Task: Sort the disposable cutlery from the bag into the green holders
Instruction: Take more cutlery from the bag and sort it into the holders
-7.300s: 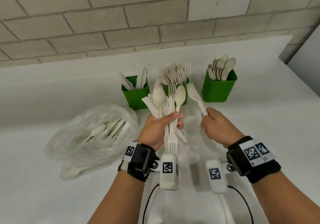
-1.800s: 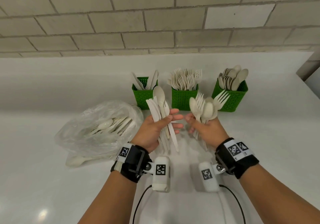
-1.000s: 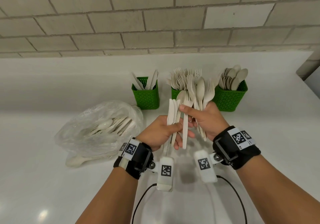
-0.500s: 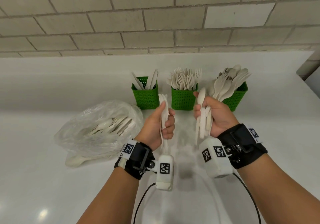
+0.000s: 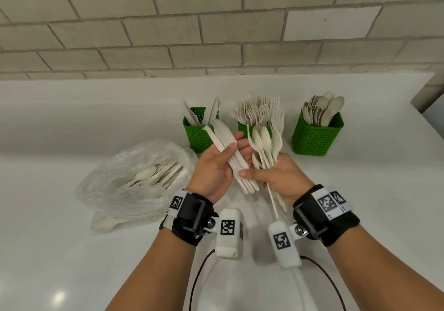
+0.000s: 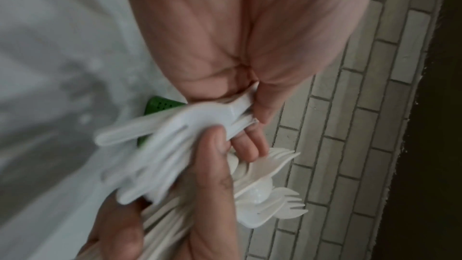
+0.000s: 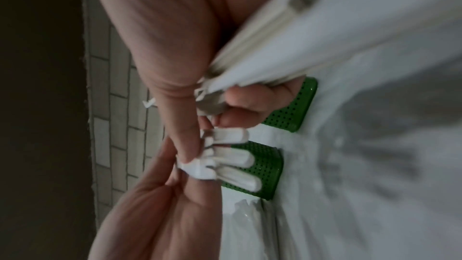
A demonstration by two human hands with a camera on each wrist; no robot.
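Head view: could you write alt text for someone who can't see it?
Two hands over a white counter: the left hand holds knives, the right hand holds spoons and forks. Behind stand three green holders; a bag of cutlery lies at left.

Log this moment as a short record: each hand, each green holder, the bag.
left hand: grips a stack of knives
right hand: grips mixed spoons and forks
left holder: a few knives
middle holder: forks
right holder: spoons
bag: on the counter, cutlery still inside
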